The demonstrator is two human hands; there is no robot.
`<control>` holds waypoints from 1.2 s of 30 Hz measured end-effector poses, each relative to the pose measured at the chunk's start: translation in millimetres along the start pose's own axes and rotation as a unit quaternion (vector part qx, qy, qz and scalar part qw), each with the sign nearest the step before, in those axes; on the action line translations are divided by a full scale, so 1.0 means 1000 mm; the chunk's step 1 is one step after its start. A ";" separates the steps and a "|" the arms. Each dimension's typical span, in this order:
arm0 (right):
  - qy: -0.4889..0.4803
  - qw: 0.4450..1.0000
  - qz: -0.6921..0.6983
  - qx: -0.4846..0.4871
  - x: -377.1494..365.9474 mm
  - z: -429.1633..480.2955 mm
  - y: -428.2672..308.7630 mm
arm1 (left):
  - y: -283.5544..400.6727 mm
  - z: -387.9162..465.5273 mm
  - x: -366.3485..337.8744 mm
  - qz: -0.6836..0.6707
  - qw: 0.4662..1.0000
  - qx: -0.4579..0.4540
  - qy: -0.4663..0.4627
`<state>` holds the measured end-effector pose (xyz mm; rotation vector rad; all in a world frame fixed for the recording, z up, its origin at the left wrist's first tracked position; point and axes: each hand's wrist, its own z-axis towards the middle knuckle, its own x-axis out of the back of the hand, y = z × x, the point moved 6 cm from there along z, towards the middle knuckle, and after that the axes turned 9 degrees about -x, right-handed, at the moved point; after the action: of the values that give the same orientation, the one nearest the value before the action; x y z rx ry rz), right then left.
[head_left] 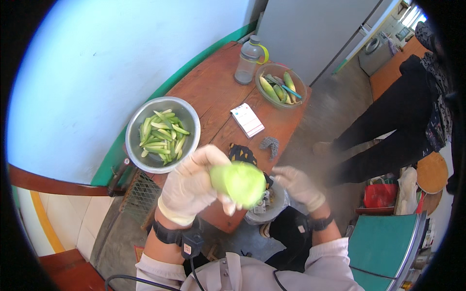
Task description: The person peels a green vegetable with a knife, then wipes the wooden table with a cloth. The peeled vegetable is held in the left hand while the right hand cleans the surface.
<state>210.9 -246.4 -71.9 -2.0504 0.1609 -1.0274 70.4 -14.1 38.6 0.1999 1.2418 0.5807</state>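
Note:
My left hand (193,185), in a thin pale glove, grips a light green peeled vegetable (240,183) held up towards the camera. The vegetable is blurred, so its exact kind is unclear. My right hand (300,187), gloved too, hangs over the rim of a lined waste bin (269,214) with its fingers loosely spread; nothing shows in it. Left of my left hand stands a metal basin (131,134) with cut green vegetable strips (164,136). At the table's far end, a clear bowl (260,85) contains several whole green vegetables (269,89) and a teal-handled tool (291,91).
On the wooden table (214,105) are a water bottle (249,60), a white box (247,120) bearing writing, a grey scrubber or cloth (270,145) and a dark patterned cloth (242,152). A person in dark trousers (386,120) stands to the right, near a green-topped cabinet (382,243).

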 end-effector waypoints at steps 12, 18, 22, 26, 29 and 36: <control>0.038 0.983 -0.173 0.049 -0.019 -0.017 -0.016 | -0.046 -0.033 -0.054 -0.110 0.983 0.148 0.015; 0.041 0.976 -0.206 0.052 -0.030 -0.006 -0.015 | 0.009 0.000 -0.077 -0.092 0.991 -0.057 -0.079; 0.016 0.976 -0.211 0.043 -0.036 -0.005 -0.014 | 0.020 0.014 -0.083 -0.035 0.984 -0.061 -0.165; 0.083 0.976 -0.193 0.065 -0.024 0.000 -0.016 | -0.001 0.007 -0.078 -0.001 0.993 -0.056 -0.103; 0.179 0.960 -0.205 0.063 -0.008 0.009 -0.014 | 0.005 0.007 -0.072 0.045 0.994 -0.088 -0.047; 0.152 0.960 -0.222 -0.072 -0.020 0.044 0.010 | 0.027 0.008 -0.061 -0.020 0.991 -0.089 -0.102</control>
<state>231.7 -217.4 -106.0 -2.0949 -0.0764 -1.6528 57.2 -21.5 104.4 0.0814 0.9872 0.6178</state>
